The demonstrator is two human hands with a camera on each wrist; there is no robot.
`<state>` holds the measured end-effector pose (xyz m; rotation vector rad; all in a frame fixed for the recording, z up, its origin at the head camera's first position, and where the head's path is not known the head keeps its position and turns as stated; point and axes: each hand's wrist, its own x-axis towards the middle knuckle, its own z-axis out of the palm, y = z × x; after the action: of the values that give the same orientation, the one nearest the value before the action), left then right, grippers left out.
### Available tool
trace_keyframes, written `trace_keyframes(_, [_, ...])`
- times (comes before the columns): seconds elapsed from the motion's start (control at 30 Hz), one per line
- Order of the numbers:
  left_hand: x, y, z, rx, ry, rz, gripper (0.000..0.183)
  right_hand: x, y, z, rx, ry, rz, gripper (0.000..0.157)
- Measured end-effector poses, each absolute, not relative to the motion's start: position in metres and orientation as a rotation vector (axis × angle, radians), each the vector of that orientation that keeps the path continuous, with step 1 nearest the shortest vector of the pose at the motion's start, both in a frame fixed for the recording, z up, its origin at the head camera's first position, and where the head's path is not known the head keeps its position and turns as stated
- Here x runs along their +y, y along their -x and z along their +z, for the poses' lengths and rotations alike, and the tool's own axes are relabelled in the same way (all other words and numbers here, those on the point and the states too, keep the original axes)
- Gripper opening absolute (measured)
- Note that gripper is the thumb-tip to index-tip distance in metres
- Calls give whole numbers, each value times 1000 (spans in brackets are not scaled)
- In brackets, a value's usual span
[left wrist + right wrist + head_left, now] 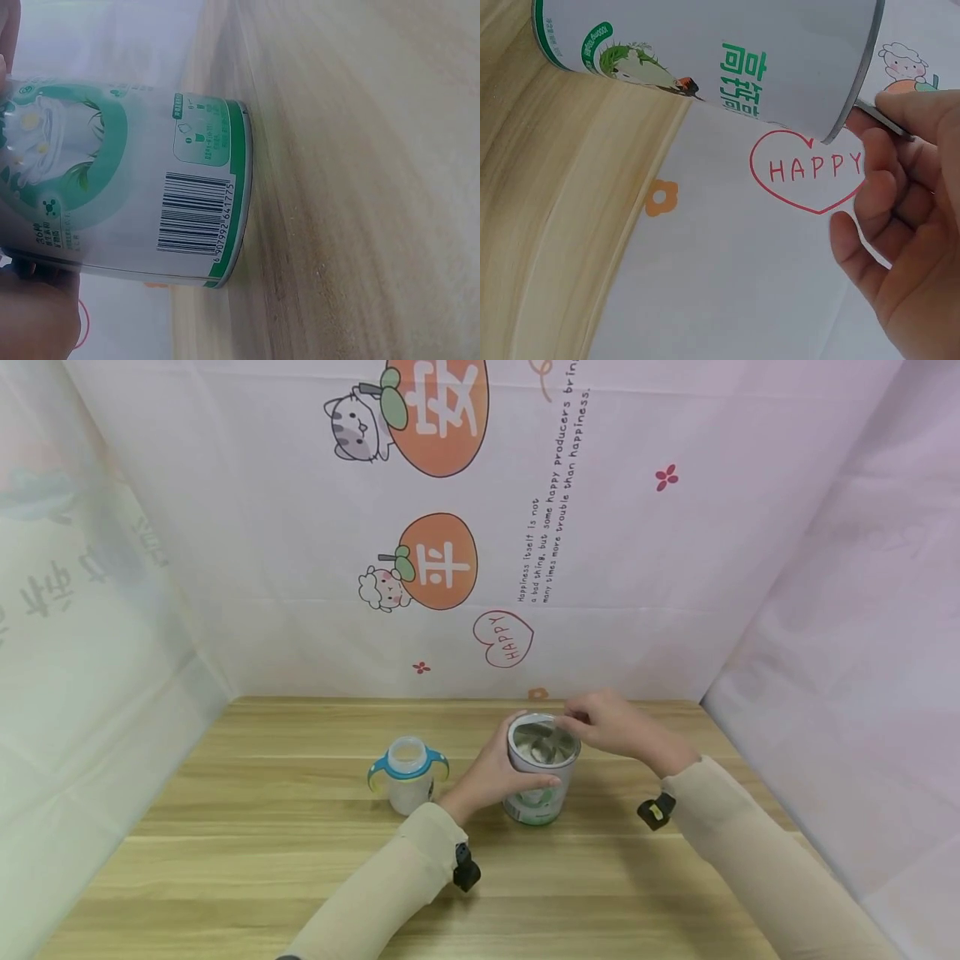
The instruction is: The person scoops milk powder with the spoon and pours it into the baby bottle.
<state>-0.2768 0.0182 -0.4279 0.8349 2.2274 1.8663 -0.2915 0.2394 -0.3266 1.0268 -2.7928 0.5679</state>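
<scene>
A white-and-green milk powder can (534,810) with its top uncovered stands on the wooden table. My left hand (491,774) grips it round the side, fingers behind and thumb across the front. In the left wrist view the can (131,172) shows a barcode and green print. My right hand (609,724) is at the rim, pinching the flat metal handle of a spoon (885,120) between thumb and forefinger. The spoon's other end reaches down into the can, where shiny metal and pale powder show. How full the spoon is cannot be made out.
Left of the can stands a baby bottle (409,795) without a lid, with a blue ring and two side handles. A printed white cloth (615,568) hangs behind the table's back edge, and more white cloth hangs at both sides.
</scene>
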Motion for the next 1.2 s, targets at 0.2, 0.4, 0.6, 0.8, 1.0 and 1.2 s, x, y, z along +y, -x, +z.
trace_keyframes(0.2, [19,280,-432,2266,-826,1847,107,239,289,-326,-2731,-998,580,32])
trace_keyframes(0.4, [19,280,-433,2274,-792,1837,108,237,290,-331,-2665,-993,511,25])
trace_keyframes(0.6, [19,280,-433,2265,-795,1838,107,229,287,-336,-2583,-1031,450,20])
trace_keyframes(0.8, [19,281,-434,2250,-802,1851,107,219,284,-339,-2578,-1015,427,25])
trace_keyframes(1.0, [19,281,-434,2231,-823,1859,105,211,282,-343,-2610,-996,468,33])
trace_keyframes(1.2, [19,281,-434,2195,-840,1882,103,206,280,-345,-2612,-993,544,41])
